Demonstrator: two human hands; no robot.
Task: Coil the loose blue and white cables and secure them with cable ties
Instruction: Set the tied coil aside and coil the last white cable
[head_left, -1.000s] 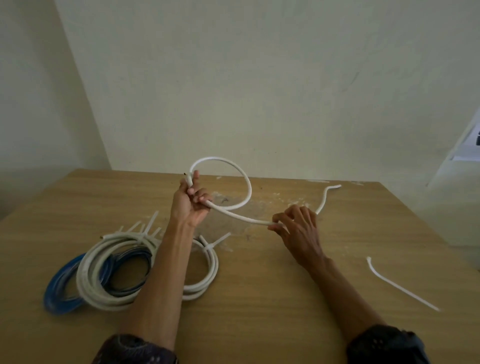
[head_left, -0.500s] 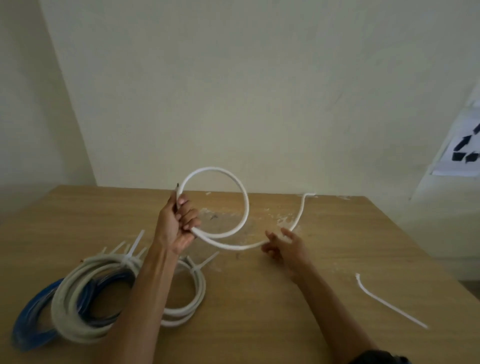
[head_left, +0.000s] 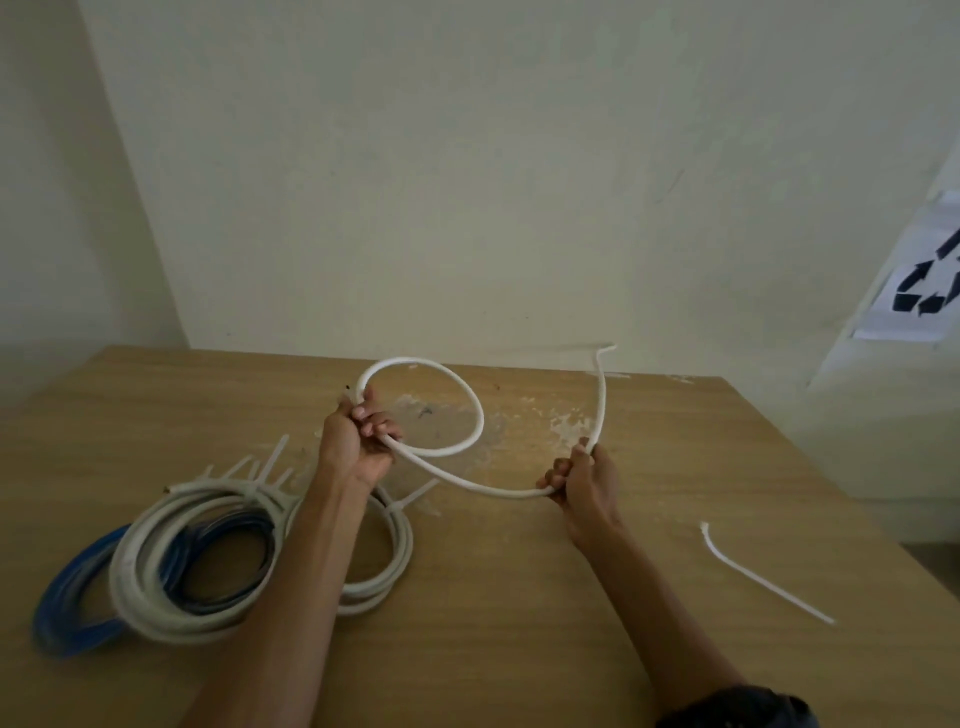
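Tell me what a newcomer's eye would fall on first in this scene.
The white cable stands out first: held above the middle of the table, it curls into one loop at the left hand and sags across to the right hand, both gripping it. Next come the tied coils of white and blue cable at the table's front left, and a lone cable tie lying to the right.

Coiled cables (head_left: 132, 566) blurred, partly behind left forearm (head_left: 311, 561), wall sign (head_left: 924, 291) cropped
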